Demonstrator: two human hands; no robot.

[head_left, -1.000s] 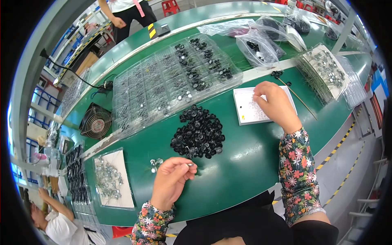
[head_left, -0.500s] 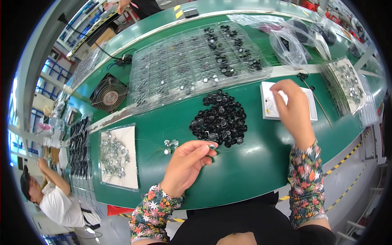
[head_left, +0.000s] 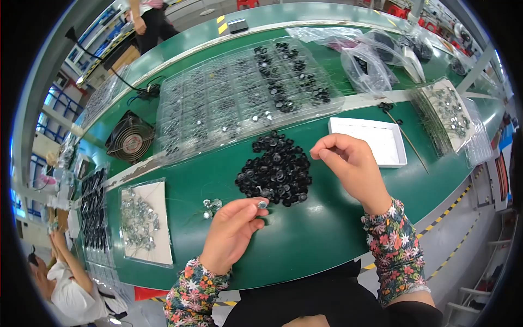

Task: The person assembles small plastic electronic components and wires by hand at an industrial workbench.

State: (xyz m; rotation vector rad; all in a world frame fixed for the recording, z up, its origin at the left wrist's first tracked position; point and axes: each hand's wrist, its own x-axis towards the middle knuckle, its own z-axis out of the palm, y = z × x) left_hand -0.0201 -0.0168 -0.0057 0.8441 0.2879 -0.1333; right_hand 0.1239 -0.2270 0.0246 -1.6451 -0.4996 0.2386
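Between the thumb and fingertips of my left hand [head_left: 231, 231] is a small round silver disc part [head_left: 262, 205]. It is held just off the near edge of a heap of small round black parts [head_left: 279, 171]. My right hand [head_left: 353, 170] is raised to the right of the heap, thumb and index finger pinched together; anything between them is too small to make out. Behind that hand lies a shallow white open box [head_left: 389, 143]. A few silver disc parts with thin wires [head_left: 211, 207] rest on the green table left of my left hand.
A large clear compartment tray [head_left: 234, 92] with black and silver parts lies behind the heap. At left are a black fan [head_left: 131, 136] and a card with silver parts [head_left: 168, 223]. A thin stick [head_left: 408, 144], another card tray and plastic bags [head_left: 365, 68] are on the right.
My right hand has moved left from over the white box to beside the black heap. My left hand still holds the silver disc part. The whole view has shifted slightly.
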